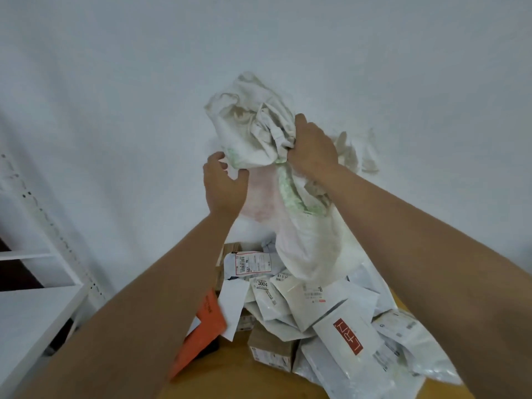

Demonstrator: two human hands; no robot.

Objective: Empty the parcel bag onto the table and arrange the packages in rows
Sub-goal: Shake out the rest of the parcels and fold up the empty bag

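Note:
A big white woven parcel bag (305,243) with faded green and pink print hangs upside down above the table. My right hand (312,148) grips its bunched upper end high in front of the wall. My left hand (223,184) is at the bag's left side with curled fingers touching the fabric. Below the bag lies a heap of packages (311,306): white and grey mailers, one with a red logo (349,338), an orange mailer (205,332) at the left, and a brown carton (272,351). The wooden table (230,381) shows beneath them.
A white metal shelf rack (37,306) stands at the left, close to the table. A plain white wall fills the background. Packages reach the table's right side and overhang near the right arm.

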